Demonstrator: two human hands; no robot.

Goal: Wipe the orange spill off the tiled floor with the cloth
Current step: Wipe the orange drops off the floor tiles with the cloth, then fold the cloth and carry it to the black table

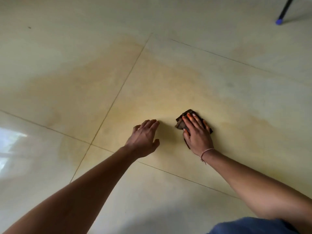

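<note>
Brown cloth [180,123] pressed under flat-fingered right hand [197,134], inside orange spill [152,88]; left hand [143,137] spread, empty, just beside; grout line [116,97] further left.

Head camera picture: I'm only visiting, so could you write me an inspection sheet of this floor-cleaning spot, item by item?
Surface: glossy pale tiled floor with grout lines; a wide, faint orange spill spreads over several tiles.
Job's things: dark cloth, bunched on the spill under the right hand.
Clutter: small dark speck, far left.
Grips: left hand open, fingers straight, beside the cloth, holding nothing; right hand flat, pressing the cloth.
Cables: nothing seen.
Surroundings: black pole with a blue tip, top right; blue fabric, bottom right.
</note>
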